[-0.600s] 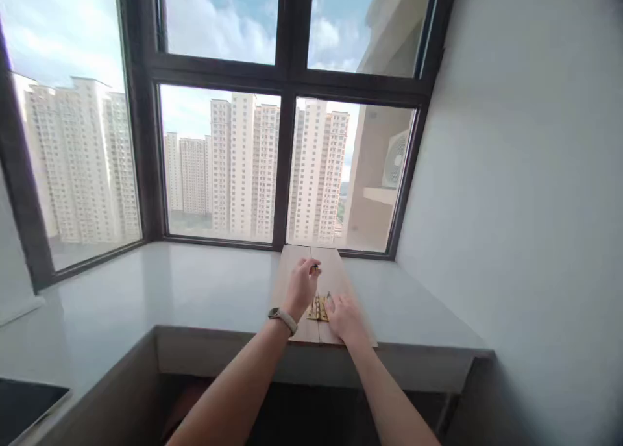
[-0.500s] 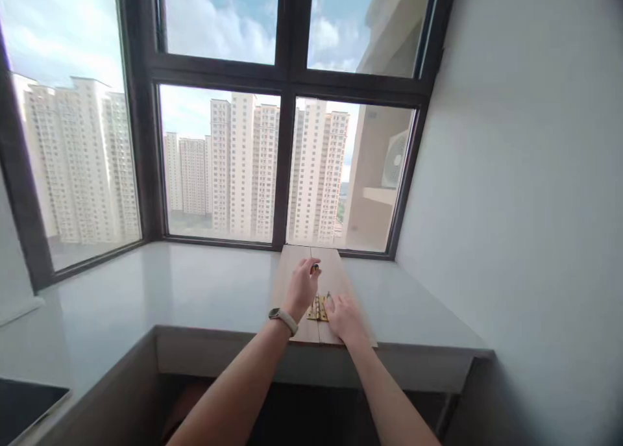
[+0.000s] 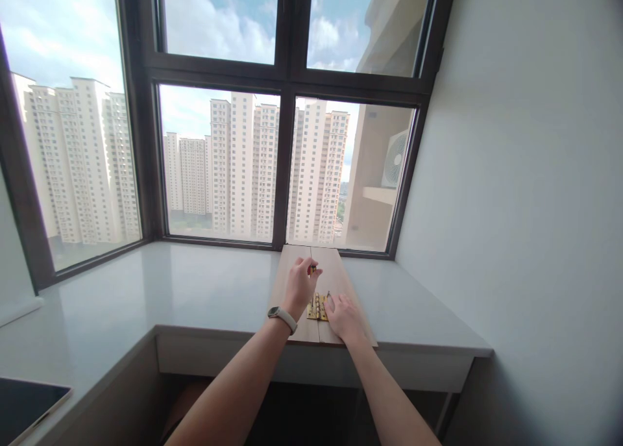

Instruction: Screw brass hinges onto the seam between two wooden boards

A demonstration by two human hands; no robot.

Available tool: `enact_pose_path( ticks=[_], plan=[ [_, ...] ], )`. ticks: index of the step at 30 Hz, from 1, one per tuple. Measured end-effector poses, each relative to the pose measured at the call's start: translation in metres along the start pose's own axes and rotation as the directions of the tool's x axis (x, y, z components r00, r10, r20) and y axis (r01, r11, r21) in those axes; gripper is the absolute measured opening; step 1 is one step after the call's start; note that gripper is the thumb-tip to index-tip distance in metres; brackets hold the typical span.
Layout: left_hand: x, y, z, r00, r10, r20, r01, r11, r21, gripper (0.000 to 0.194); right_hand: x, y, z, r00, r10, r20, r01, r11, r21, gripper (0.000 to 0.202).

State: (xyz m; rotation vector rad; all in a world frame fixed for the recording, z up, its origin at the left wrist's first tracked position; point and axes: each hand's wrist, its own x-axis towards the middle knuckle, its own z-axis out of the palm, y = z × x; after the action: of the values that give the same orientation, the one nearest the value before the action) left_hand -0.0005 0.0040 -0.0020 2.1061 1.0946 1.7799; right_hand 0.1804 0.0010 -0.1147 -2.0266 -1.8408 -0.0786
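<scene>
Just left of your nearer right hand, its grip unclear, the brass hinge runs lengthwise away from you, your left hand pinching a small dark-topped piece.

L hand, w/ watch on wrist, grips sm. black-yellow tool over brass hinge; R hand rests on boards at hinge's R side. Boards lie on white surface nr window, dark-screened device far L.
</scene>
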Motion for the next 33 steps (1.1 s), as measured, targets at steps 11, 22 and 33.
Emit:
enact_pose_path(
  ticks=[11,22,33],
  plan=[
    [-0.001,-0.009,0.009,1.0,-0.01,-0.005,0.01,0.997,-0.083,0.018,0.0,0.001,0.0,1.0,-0.01,-0.008,0.01,1.0,-0.006,0.067],
    [-0.005,-0.004,0.001,0.999,0.048,0.014,-0.047,0.995,-0.083,0.007,0.0,0.0,0.0,1.0,-0.004,-0.002,0.004,1.0,-0.03,0.067],
    [-0.004,-0.003,0.003,1.0,-0.009,0.002,0.009,0.998,-0.067,0.019,-0.002,-0.001,-0.004,1.0,0.002,0.017,-0.002,1.0,-0.009,0.068]
  ],
)
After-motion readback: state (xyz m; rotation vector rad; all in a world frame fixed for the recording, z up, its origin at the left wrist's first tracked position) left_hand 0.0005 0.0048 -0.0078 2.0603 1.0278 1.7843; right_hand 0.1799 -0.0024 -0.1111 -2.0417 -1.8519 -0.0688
